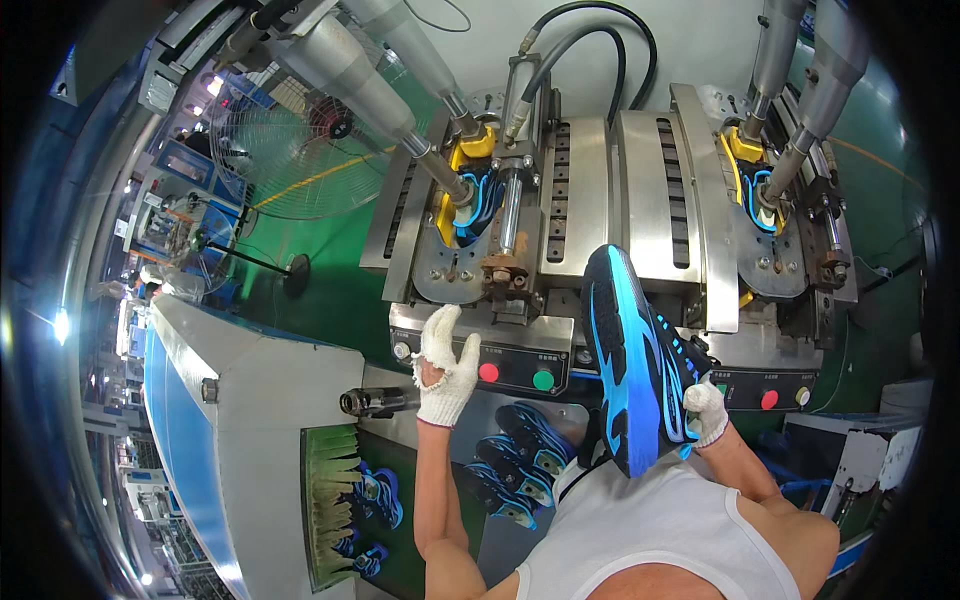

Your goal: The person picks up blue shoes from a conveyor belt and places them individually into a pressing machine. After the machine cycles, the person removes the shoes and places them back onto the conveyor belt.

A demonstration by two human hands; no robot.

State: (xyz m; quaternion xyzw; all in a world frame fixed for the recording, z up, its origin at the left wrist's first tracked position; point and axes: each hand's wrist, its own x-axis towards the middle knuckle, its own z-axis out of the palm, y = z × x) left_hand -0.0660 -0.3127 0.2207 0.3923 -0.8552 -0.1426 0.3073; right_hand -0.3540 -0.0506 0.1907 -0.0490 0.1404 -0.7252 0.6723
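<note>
A black sports shoe with a bright blue sole [630,350] stands on end in front of my chest, its sole turned into view. My right hand [708,412], in a white knit glove, is closed on its lower end; the shoe hides some of the fingers. My left hand [445,375], in a like glove with a hole, is raised with its fingers apart. It holds nothing and is beside the red button [488,373] and green button [543,380] of the left control panel. Beyond, a two-station press [630,190] has a blue and black shoe [480,205] clamped at left and another [760,205] at right.
Several black and blue shoes [520,450] lie on a grey surface below the panel. To the left, more shoes [378,497] sit by a white machine's bristle curtain [330,500]. A metal nozzle [375,402] juts toward my left wrist. A floor fan [300,150] stands behind.
</note>
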